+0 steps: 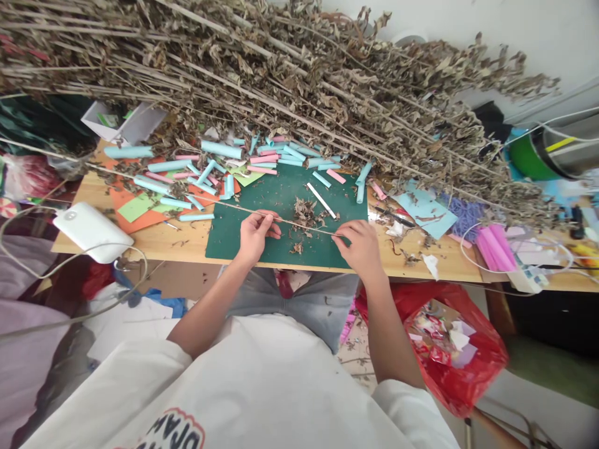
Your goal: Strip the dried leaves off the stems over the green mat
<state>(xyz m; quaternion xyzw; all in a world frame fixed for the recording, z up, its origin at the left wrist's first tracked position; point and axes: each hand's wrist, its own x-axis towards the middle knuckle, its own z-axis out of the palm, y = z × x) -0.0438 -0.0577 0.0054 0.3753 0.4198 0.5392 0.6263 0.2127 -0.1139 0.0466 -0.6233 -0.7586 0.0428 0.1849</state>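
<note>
A long thin dried plant stem (304,226) runs between my two hands, over the green cutting mat (229,240). My left hand (258,236) pinches it near the mat's middle, and the stem extends past that hand to the far left. My right hand (360,248) grips its other end at the mat's right side. Beneath the stem lies a small heap of crumbled dry leaves (305,212). A white paper tube (321,200) rests on the mat just beyond the stem.
A large pile of dried leafy stalks (281,81) spans the back. Several blue paper tubes (222,148) and pink ones lie at the left. A white power bank (93,232) sits by the left edge. Below the table's right side hangs a red trash bag (482,368).
</note>
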